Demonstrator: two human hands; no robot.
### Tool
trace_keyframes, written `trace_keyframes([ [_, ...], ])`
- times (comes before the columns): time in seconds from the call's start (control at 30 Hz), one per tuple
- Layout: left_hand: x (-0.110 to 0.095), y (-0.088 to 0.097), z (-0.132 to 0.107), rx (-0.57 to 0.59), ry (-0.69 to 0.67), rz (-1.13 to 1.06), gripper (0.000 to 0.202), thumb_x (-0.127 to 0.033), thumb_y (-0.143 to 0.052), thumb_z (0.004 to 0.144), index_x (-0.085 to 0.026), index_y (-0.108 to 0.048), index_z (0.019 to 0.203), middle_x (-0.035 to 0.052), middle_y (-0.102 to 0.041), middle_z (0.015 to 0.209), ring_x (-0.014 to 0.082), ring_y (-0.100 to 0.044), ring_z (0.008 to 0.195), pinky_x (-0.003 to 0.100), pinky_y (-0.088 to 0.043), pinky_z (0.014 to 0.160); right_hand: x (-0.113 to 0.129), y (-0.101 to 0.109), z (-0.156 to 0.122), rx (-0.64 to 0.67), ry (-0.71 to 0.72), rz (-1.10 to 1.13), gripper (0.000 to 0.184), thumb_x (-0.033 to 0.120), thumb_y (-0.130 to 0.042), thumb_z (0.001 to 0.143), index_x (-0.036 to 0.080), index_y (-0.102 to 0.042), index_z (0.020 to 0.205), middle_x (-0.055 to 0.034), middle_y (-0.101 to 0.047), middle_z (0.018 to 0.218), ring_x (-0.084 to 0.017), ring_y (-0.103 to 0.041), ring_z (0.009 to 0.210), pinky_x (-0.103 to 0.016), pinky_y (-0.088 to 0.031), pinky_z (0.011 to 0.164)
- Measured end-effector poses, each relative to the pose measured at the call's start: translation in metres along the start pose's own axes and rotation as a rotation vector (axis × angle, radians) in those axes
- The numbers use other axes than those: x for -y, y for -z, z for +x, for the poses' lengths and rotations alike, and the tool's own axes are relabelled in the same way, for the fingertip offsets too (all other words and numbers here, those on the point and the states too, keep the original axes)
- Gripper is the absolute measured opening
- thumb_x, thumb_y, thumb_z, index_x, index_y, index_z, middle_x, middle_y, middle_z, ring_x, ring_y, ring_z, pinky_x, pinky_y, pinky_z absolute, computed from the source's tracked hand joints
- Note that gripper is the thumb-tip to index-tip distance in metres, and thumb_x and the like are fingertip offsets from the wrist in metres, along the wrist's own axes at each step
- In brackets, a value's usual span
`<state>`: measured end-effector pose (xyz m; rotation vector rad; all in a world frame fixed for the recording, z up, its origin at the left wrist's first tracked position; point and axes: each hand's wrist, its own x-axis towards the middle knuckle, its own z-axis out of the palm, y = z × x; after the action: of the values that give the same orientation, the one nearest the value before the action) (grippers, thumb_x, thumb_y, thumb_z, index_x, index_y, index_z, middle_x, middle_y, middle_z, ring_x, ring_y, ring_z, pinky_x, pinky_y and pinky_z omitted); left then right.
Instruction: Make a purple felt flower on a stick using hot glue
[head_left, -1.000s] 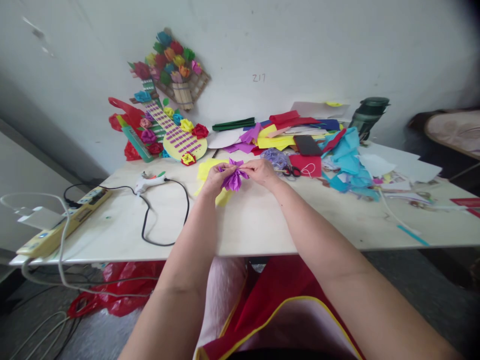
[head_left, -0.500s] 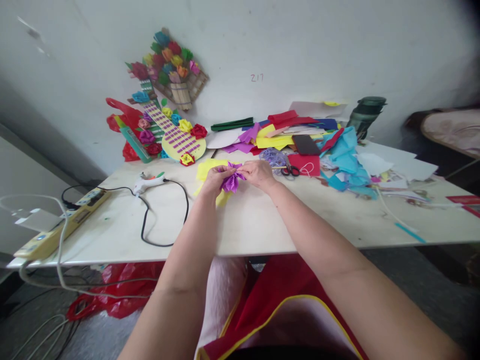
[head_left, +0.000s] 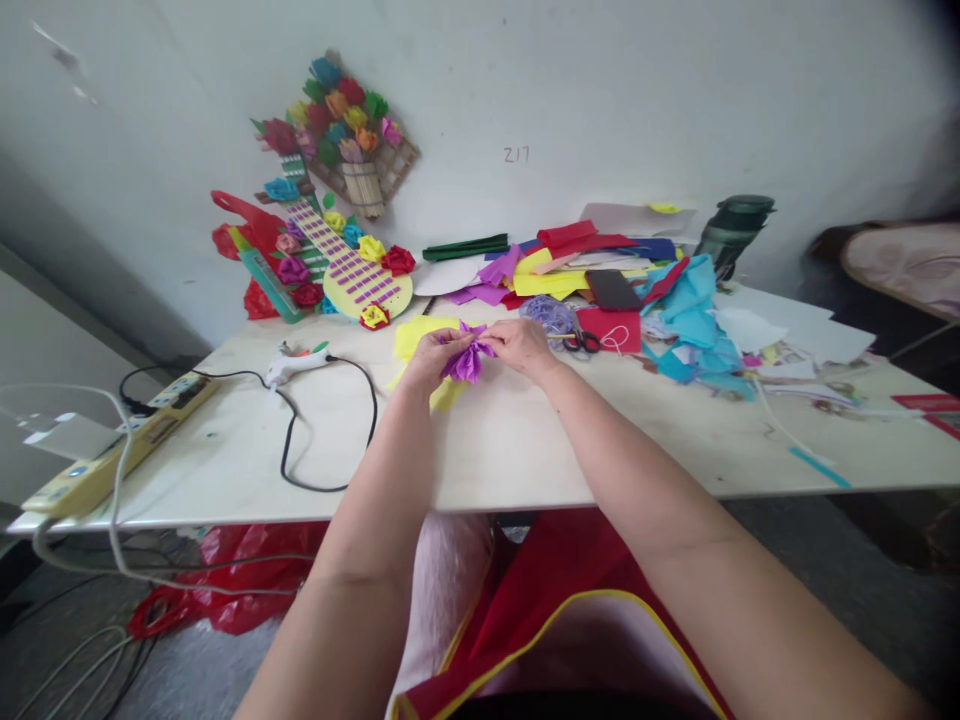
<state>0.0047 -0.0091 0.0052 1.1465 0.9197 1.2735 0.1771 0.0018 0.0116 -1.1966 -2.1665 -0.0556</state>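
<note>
A purple paper flower (head_left: 466,365) with crinkled petals is held up over the table between both hands. My left hand (head_left: 432,360) pinches it on the left side, fingers closed. From the right, my right hand (head_left: 523,348) pinches the flower near its centre with thumb and fingertips. Beneath and behind it lies yellow paper (head_left: 414,334), partly covered by my left hand. Just beyond my right hand are a tangle of lilac string (head_left: 549,315) and black-handled scissors (head_left: 583,343).
Left of my arms lie a white glue gun (head_left: 294,366) with a black cord and a yellow power strip (head_left: 112,455). A decorated paper guitar (head_left: 360,275) stands behind. Coloured paper, a phone (head_left: 612,291) and a dark green bottle (head_left: 731,235) are at back right.
Both hands stay on the purple flower, and its petals have shifted slightly. The view has moved a little; everything else on the table looks the same.
</note>
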Motion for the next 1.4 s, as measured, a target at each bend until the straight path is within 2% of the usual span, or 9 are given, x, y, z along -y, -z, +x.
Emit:
trace_keyframes([
  [0.23,0.000,-0.001,0.001,-0.031,-0.022,0.056,0.031,-0.029,-0.088,0.050,-0.011,-0.067,0.065,0.0009,-0.061,0.055,0.0073,-0.051,0.045,0.019,-0.036,0.044,-0.003,-0.004,0.001,0.006,-0.007,0.039,0.023,0.034,-0.057,0.087,0.027,-0.077,0.096,-0.0020,-0.076,0.100,-0.018,-0.068,0.090,-0.027,-0.045,0.075],
  [0.43,-0.001,-0.002,0.000,-0.050,-0.010,0.077,0.027,-0.026,-0.086,0.053,-0.011,-0.066,0.063,0.0005,-0.060,0.052,0.0077,-0.050,0.044,0.020,-0.037,0.045,0.000,-0.002,0.000,0.027,-0.003,0.017,0.021,0.033,-0.058,0.087,0.027,-0.078,0.091,-0.0010,-0.076,0.097,-0.017,-0.067,0.089,-0.026,-0.043,0.073],
  [0.67,0.000,-0.002,-0.001,-0.075,-0.012,0.104,0.028,-0.028,-0.086,0.054,-0.013,-0.063,0.060,0.0001,-0.059,0.051,0.0075,-0.050,0.044,0.020,-0.036,0.043,0.007,0.001,-0.001,0.047,-0.053,-0.081,0.025,0.035,-0.055,0.087,0.022,-0.077,0.087,-0.0054,-0.076,0.091,-0.018,-0.066,0.083,-0.028,-0.039,0.068],
  [0.87,0.001,0.000,0.001,-0.024,-0.019,0.033,0.028,-0.032,-0.085,0.059,-0.013,-0.063,0.062,-0.0010,-0.056,0.050,0.0070,-0.047,0.041,0.020,-0.034,0.041,0.004,0.001,0.000,-0.010,-0.061,-0.047,0.024,0.034,-0.054,0.087,0.023,-0.076,0.085,-0.0044,-0.076,0.087,-0.018,-0.064,0.077,-0.028,-0.036,0.064],
  [0.97,0.000,-0.001,0.001,-0.043,-0.014,-0.038,0.028,-0.033,-0.084,0.061,-0.013,-0.065,0.065,-0.0003,-0.058,0.053,0.0068,-0.050,0.045,0.019,-0.038,0.044,0.003,0.000,0.000,-0.026,-0.058,-0.028,0.024,0.034,-0.055,0.086,0.023,-0.076,0.084,-0.0038,-0.076,0.086,-0.017,-0.064,0.075,-0.028,-0.035,0.063],
  [1.07,-0.001,-0.003,0.001,-0.062,0.007,-0.084,0.026,-0.029,-0.084,0.061,-0.011,-0.067,0.069,0.0017,-0.063,0.060,0.0075,-0.055,0.051,0.018,-0.043,0.050,0.004,0.000,0.000,-0.031,-0.044,0.002,0.023,0.033,-0.056,0.086,0.023,-0.076,0.086,-0.0035,-0.076,0.089,-0.017,-0.065,0.078,-0.028,-0.036,0.064],
  [1.2,-0.001,-0.003,0.000,-0.065,0.044,-0.126,0.021,-0.023,-0.081,0.064,-0.011,-0.063,0.063,0.0003,-0.060,0.056,0.0064,-0.053,0.048,0.017,-0.043,0.048,0.007,0.003,0.000,-0.020,-0.016,-0.011,0.022,0.029,-0.054,0.087,0.022,-0.076,0.087,-0.0041,-0.076,0.093,-0.018,-0.065,0.083,-0.028,-0.036,0.066],
  [1.4,-0.005,-0.006,0.000,-0.100,0.193,-0.238,0.004,-0.009,-0.068,0.071,-0.009,-0.065,0.070,0.0037,-0.065,0.065,0.0088,-0.060,0.057,0.019,-0.052,0.060,0.014,0.008,0.000,0.029,0.048,-0.079,0.026,0.027,-0.051,0.088,0.018,-0.076,0.090,-0.0082,-0.075,0.096,-0.021,-0.065,0.087,-0.029,-0.037,0.068],
])
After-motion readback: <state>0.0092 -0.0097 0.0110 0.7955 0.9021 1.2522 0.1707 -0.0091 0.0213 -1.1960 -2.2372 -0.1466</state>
